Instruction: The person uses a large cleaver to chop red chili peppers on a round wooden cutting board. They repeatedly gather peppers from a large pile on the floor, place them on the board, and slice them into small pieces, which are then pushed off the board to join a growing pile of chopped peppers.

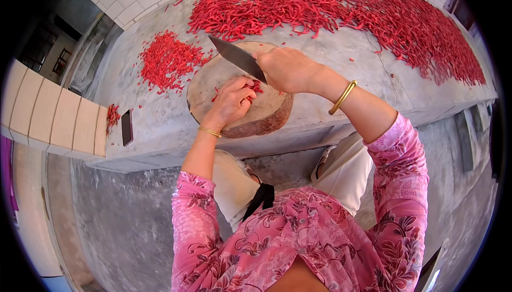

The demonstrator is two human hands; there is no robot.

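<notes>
A round wooden chopping block (267,110) rests on the concrete ledge in front of me. My left hand (234,98) presses down on it with curled fingers, gripping some red chili peppers (256,87) that stick out at the fingertips. The handle of a cleaver (236,57) is in my right hand (286,70), mostly hidden by the fingers. Its broad dark blade is raised above the block, pointing to the upper left, just beyond my left hand. Part of the held peppers is covered by my left fingers.
Chopped red chili (170,62) lies in a loose pile left of the block. Whole red chilies (340,8) spread in a thick band along the back and right of the concrete ledge (148,148). A smartphone (127,128) and a smaller chili heap (113,115) lie near a tiled wall (60,118).
</notes>
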